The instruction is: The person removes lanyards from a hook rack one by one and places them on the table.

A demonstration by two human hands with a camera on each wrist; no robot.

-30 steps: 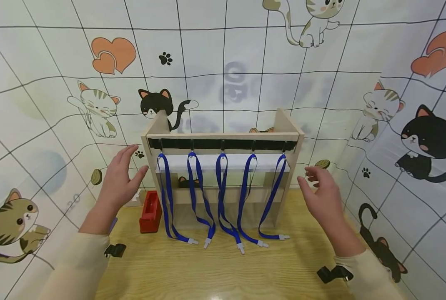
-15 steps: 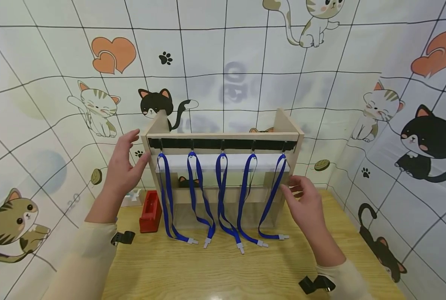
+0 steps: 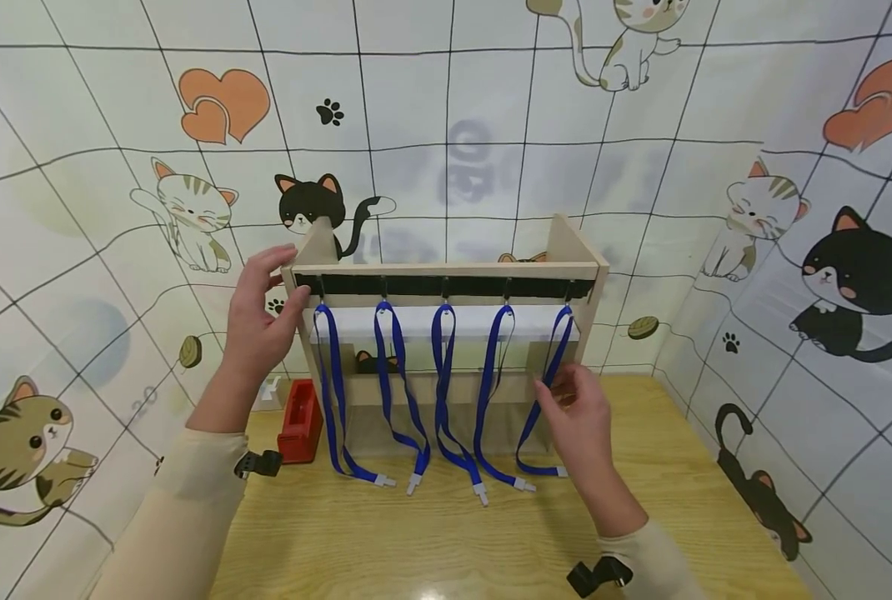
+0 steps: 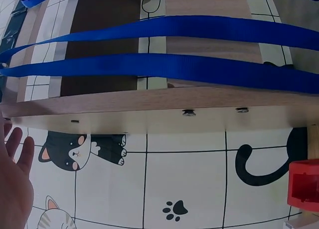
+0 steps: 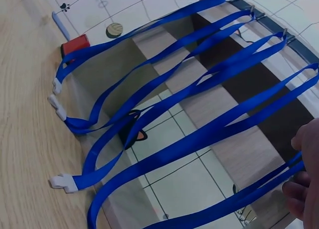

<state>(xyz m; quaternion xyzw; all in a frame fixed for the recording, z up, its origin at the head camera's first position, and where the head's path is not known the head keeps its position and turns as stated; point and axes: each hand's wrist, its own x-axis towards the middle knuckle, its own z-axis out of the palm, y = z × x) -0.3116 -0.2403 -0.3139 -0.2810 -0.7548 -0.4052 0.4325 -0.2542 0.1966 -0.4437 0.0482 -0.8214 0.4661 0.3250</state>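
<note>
A wooden rack (image 3: 446, 269) with a black strip (image 3: 476, 287) of hooks stands on the table. Several blue lanyards (image 3: 338, 375) with white plastic clips hang from it, their lower ends on the tabletop. At the rack's upper left corner is my left hand (image 3: 262, 325), fingers extended alongside the side panel and thumb at its front edge. My right hand (image 3: 581, 417) is at the rightmost lanyard (image 3: 557, 354). In the right wrist view, that lanyard's straps run between the right thumb (image 5: 306, 139) and the bent fingers, which stay spread apart.
Left of the rack sits a red open-topped holder (image 3: 301, 421), with a small white box (image 3: 269, 393) behind it. Cat-patterned cloth walls (image 3: 446, 100) enclose the back and sides. Bare wood tabletop (image 3: 416, 550) lies in front of the rack.
My left hand has moved right and up to the rack's corner. My right hand has come in leftward from beside the rack to the rightmost lanyard. The lanyards hang as before.
</note>
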